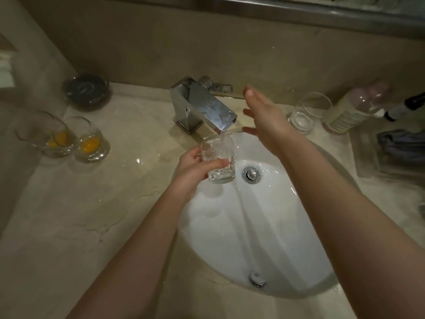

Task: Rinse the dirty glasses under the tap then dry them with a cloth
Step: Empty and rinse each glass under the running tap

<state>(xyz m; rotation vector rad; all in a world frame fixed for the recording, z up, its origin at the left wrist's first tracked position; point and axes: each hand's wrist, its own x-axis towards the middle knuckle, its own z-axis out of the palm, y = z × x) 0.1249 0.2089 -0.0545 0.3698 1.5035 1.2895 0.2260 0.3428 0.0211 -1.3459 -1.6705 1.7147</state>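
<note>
Head camera view, looking down at a white oval sink (264, 238) set into a pale marble bench (80, 203). At centre, the left hand (195, 166) holds a clear tumbler (219, 161) upright over the basin, directly under the square chrome tap (202, 104); water runs from the spout into the open top of the glass. The fingers (216, 164) wrap across the near side of the tumbler and the thumb sits against its left wall, so the glass is gripped around its middle, base showing below the hand. The right hand (262, 116) hovers just right of the spout with fingers straight and spread, holding nothing and touching nothing. On the bench at far left stand two dirty glasses (69, 139) (each with yellow-orange residue at the bottom), touching each other. To the right of the tap stands another clear glass (308, 112), beside a plastic bottle (354, 107). A bluish cloth (401, 143) lies at the right edge.
</note>
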